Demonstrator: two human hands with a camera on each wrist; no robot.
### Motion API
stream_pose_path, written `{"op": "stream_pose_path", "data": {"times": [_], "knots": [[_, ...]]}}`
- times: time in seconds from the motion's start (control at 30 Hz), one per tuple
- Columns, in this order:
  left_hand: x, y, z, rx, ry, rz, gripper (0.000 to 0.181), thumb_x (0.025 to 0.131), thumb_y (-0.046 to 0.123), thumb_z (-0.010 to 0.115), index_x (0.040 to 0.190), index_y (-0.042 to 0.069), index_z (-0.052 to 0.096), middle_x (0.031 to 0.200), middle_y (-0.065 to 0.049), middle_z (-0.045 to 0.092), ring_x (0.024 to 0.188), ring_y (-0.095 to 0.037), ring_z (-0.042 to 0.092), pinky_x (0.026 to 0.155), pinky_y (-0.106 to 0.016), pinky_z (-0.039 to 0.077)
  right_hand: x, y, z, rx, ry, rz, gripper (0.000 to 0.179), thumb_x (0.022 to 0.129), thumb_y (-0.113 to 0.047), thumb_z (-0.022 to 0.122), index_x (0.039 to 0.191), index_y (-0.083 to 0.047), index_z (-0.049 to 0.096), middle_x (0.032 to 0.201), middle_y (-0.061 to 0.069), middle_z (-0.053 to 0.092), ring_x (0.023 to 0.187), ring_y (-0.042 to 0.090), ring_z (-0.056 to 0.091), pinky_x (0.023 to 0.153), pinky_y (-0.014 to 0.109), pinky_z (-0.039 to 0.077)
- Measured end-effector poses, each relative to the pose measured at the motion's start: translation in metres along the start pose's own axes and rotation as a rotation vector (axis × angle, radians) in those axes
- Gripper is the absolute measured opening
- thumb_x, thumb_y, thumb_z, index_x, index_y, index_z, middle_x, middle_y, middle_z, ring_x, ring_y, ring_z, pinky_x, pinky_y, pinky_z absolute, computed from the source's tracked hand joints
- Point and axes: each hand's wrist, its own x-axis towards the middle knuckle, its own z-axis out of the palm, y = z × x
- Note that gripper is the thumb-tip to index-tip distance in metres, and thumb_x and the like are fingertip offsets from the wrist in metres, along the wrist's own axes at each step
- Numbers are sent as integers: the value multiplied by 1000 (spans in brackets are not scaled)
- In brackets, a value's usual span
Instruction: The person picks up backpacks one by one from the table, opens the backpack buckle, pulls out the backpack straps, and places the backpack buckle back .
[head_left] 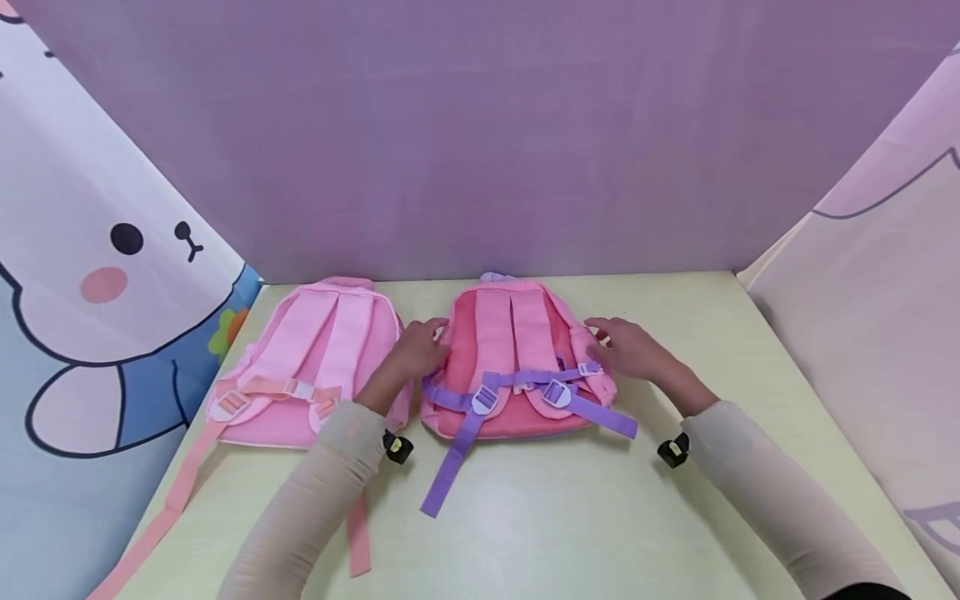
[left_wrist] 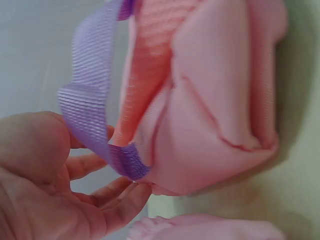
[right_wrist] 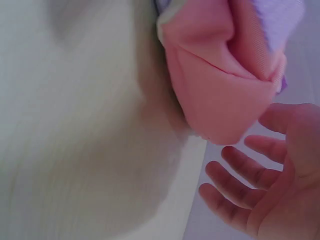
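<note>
txt: none legible | lbls/brands: none rdbl | nos.: none rdbl | signs: none, all 3 views

My forearms (head_left: 309, 492) extend forward, well apart. My left hand (head_left: 420, 347): fingers (left_wrist: 125, 204) loosely bent. My right hand (head_left: 630, 347): fingers spread.

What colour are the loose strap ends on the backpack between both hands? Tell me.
Purple; the strap ends show best in the head view.

The person wore long, wrinkled beige fabric sleeves (head_left: 309, 500). A small, boxy black camera (head_left: 400, 451) (bearing a yellowish mark) sat near each cuff.
</note>
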Motion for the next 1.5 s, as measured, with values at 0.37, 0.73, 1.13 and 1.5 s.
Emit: {"op": "stream_pose_path", "data": {"times": [0.37, 0.73, 1.13, 1.5], "knots": [[4, -3, 5, 54, -31, -2, 55, 94, 17, 56, 148, 3, 51, 104, -22, 63, 110, -36, 55, 94, -46, 48, 0, -1, 3, -4, -10, 29, 50, 100, -20, 59, 146, -2, 50, 116, 23, 67, 97, 31, 66, 82, 46, 57], [9, 0, 13, 17, -27, -7, 53, 97, 17, 55, 148, 6, 51, 118, -20, 63, 107, -32, 56, 89, -42, 50, -4, 7, 1, -5, 4, 21, 49, 100, -20, 60, 144, -2, 51, 114, 23, 68, 94, 30, 66, 80, 45, 57], [21, 19, 35, 2, -37, 42, 52, 95, 17, 56, 146, 8, 55, 114, -18, 63, 100, -30, 57, 79, -36, 49, -23, 30, -6, -6, 23, 77, 49, 100, -21, 61, 144, -2, 52, 114, 23, 68, 100, 34, 67, 82, 47, 57], [32, 45, 59, -19, -53, 94, 52, 94, 18, 58, 144, 8, 57, 118, -18, 63, 95, -26, 55, 70, -30, 46, -48, 58, -20, -9, 57, 106, 48, 99, -19, 63, 143, -2, 52, 114, 26, 67, 100, 37, 68, 79, 47, 57]]}}
